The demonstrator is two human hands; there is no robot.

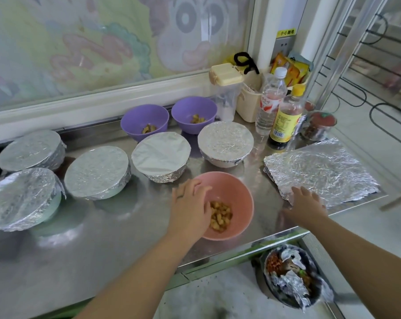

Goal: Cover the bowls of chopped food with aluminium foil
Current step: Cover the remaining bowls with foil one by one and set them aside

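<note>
A pink bowl (235, 194) with chopped yellow-brown food stands uncovered near the counter's front edge. My left hand (190, 208) holds its left rim, fingers curled over the edge. My right hand (306, 204) lies flat with fingers spread on the near corner of a stack of crinkled foil sheets (321, 166) at the right. Several bowls stand covered with foil: one behind the pink bowl (161, 155), one to its right (226, 141), and others at the left (95, 171). Two purple bowls (144, 120) (193, 111) at the back are uncovered, with a little food inside.
Bottles (284, 116), a lidded pitcher (226, 93), a cream holder and jars crowd the back right of the steel counter (102, 238). On the floor below the front edge sits a bin (291, 275) holding foil scraps and food waste. A window runs behind.
</note>
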